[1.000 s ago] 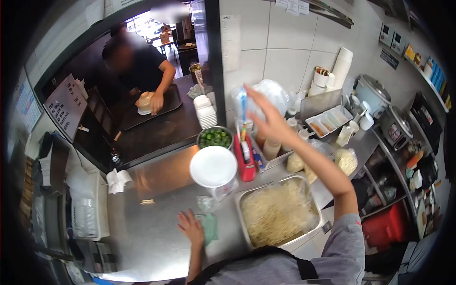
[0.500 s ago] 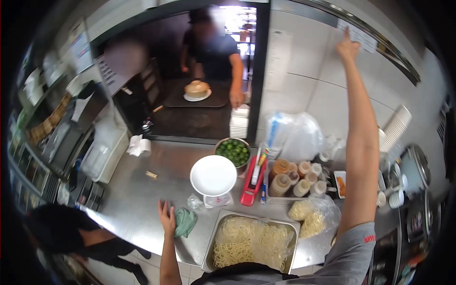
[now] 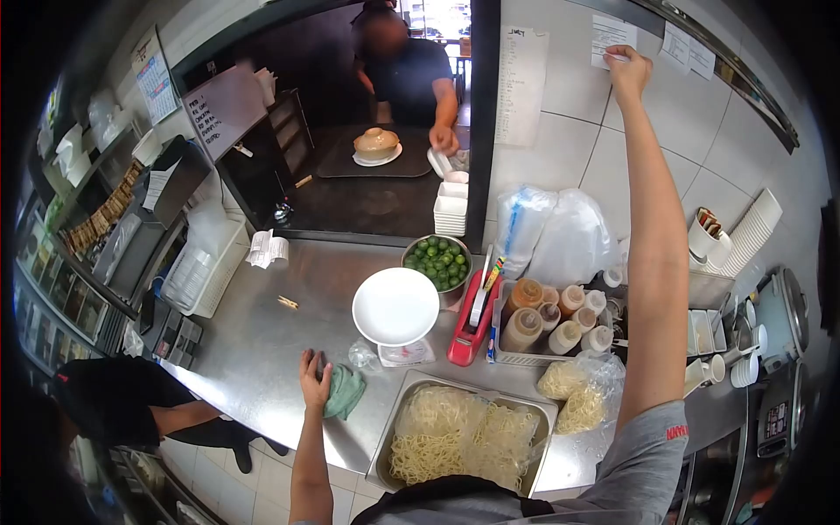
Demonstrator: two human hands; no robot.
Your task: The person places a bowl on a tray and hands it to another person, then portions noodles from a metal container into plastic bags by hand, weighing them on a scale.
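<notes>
Right hand (image 3: 628, 72) raised, fingers pinching a paper slip (image 3: 611, 37) on the wall (image 3: 569, 149); left hand (image 3: 313, 378) spread flat on the counter (image 3: 262, 350), cloth (image 3: 344, 391) beside its fingertips, likely bracing.

The slip (image 3: 612, 35) at the right hand (image 3: 628, 72) is white with dark print, set against glossy white tiles (image 3: 560, 140) ruled by thin grey grout. The sleeve (image 3: 643, 464) on that arm is mid-grey with small red lettering. By the left hand (image 3: 313, 381) lies a soft mint-green cloth (image 3: 346, 391) on the dull silver counter (image 3: 254, 350). Around it I see a plain white round plate (image 3: 395, 306), bright green limes (image 3: 440, 261) in a steel-grey bowl (image 3: 408, 256), a red tape dispenser (image 3: 464, 343), pale cream-yellow noodles (image 3: 459, 437) in a silver tray (image 3: 389, 418), and orange and tan squeeze bottles (image 3: 547, 319) with white caps. Beyond the hatch, a brown lidded pot (image 3: 376, 143) sits on a white saucer (image 3: 363, 161) over a black serving tray (image 3: 337, 164).
</notes>
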